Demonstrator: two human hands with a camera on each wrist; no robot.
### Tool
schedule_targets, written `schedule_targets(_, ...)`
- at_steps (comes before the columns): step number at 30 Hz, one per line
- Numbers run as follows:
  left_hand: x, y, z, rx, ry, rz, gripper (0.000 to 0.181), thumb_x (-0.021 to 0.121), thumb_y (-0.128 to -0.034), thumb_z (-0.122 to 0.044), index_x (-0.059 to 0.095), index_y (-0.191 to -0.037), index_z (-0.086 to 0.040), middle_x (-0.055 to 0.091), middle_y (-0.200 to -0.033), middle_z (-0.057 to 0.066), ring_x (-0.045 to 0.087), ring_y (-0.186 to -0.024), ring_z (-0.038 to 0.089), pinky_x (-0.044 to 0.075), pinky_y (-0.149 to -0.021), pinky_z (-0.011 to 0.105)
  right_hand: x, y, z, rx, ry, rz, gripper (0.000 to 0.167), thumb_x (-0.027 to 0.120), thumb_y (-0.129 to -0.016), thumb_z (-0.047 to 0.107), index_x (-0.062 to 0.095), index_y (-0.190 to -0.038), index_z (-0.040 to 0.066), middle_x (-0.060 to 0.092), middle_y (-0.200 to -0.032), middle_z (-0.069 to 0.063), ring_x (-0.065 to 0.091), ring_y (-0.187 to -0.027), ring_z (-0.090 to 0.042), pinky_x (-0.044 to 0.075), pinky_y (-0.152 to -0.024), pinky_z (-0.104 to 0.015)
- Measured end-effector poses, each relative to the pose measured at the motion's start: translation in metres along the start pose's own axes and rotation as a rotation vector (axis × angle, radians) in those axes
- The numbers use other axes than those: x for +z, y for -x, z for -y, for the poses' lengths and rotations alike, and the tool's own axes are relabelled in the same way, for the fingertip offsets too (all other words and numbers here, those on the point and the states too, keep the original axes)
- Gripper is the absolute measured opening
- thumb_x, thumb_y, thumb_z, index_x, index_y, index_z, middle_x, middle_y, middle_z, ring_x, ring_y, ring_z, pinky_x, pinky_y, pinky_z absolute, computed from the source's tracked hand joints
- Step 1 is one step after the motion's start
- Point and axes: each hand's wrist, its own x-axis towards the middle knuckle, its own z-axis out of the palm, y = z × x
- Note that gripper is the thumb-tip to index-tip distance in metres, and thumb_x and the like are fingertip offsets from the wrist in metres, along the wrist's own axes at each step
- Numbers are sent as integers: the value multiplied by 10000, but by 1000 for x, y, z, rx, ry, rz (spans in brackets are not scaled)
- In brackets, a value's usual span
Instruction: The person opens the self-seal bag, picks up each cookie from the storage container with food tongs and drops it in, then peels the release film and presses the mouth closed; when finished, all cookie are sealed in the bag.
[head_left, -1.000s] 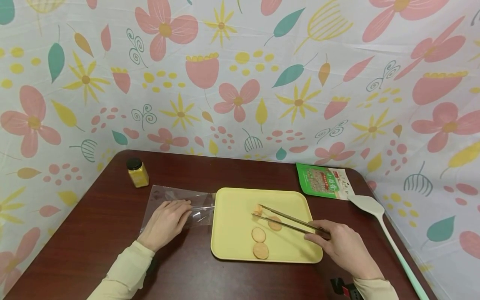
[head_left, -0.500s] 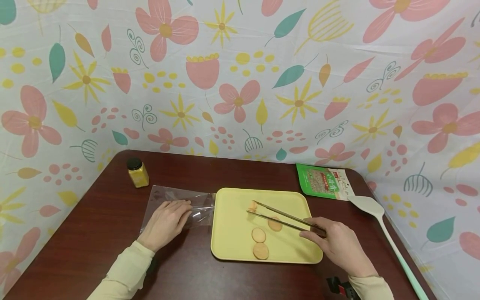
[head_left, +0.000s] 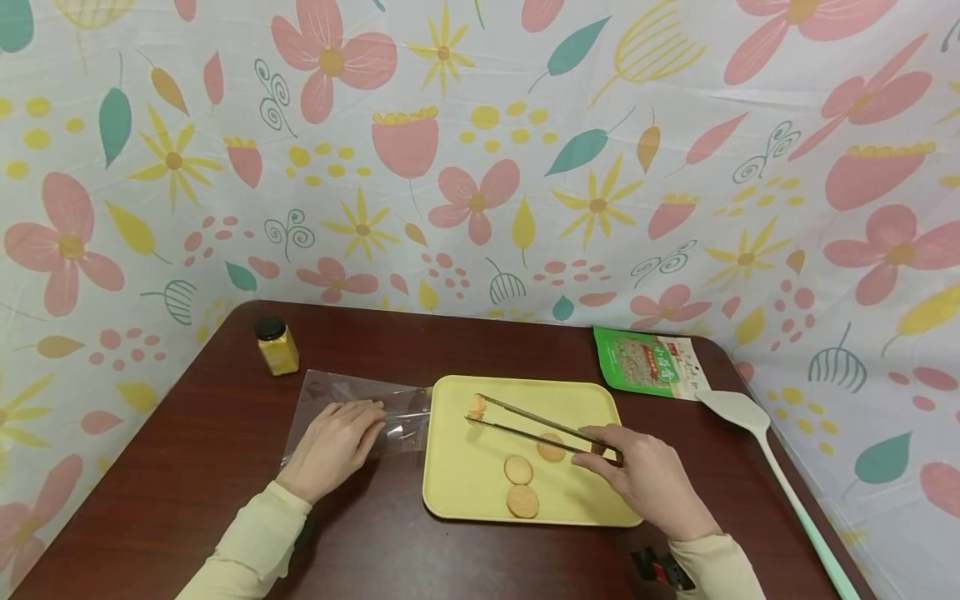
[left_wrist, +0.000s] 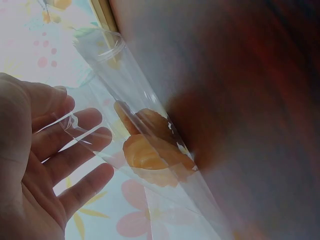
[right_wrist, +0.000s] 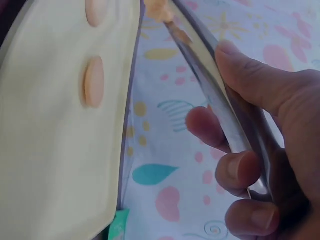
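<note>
Fingers, right hand [head_left: 647,475]: curled round one pair of long silver metal tongs [right_wrist: 231,120], thumb on one arm, fingertips on the other; gripped well back, probably so the reach falls to the metal
Fingers, left hand [head_left: 337,442]: thumb and forefinger seem to pinch the edge of one clear plastic bag [head_left: 401,423], the others loosely spread; presumably to steady it
Loose biscuits: three flat round tan biscuits [head_left: 522,501], two touching in a column, the third beside them, partly behind the tongs
Tray: one yellow rectangular tray [head_left: 450,492], shallow rim, likely there to stop things sliding off
Tong tips: an orange-tan biscuit piece [head_left: 477,406] nipped between them over the tray's left part; one piece or several, cannot tell
Bag: mouth end at the tray's left rim, perhaps for a short carry; orange-brown pieces [left_wrist: 155,152] inside, at least two, overlapping
Far right: one white spatula with mint handle [head_left: 738,410]; one green-and-white printed pouch [head_left: 651,362]
Far left: one yellow jar with black lid [head_left: 277,348], upright
Backdrop: one floral-print cloth [head_left: 480,283] behind the dark red-brown table [head_left: 375,542]
</note>
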Motion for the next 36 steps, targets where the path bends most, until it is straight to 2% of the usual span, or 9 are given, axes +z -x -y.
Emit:
schedule_targets(9,0,-1,-1,2,1,0,187,749,-831,-118,726,-1010,-68,711,-1063,89,668,-986,255,526,-796,421,13,-8,9,-46,-24,12,328,794,-791,373,730,-1064,203,621,-829,207,438,-564,50,392,-493,-192)
schedule_targets(22,-2,-1,-2,-18,-16,8,196,744,-840,-134,721,-1025,-73,708,-1085,95,664,-999,251,527,-803,429,29,-20,20,-123,-42,37,299,764,-819,398,731,-1062,228,536,-806,270,390,-547,56,368,-493,-165)
schedule_targets(28,-3,-2,-3,-30,-22,14,203,752,-837,-139,721,-1027,-76,707,-1092,89,663,-1005,244,527,-807,429,37,-26,27,-139,-24,26,321,773,-806,409,736,-1055,211,542,-790,257,402,-560,61,377,-507,-159)
schedule_targets(36,-2,-1,-2,-30,-16,8,198,738,-845,-144,718,-1028,-72,705,-1102,87,661,-1011,248,521,-812,437,46,-32,33,-137,-36,53,332,747,-824,438,734,-1061,206,538,-783,251,419,-571,64,390,-518,-172)
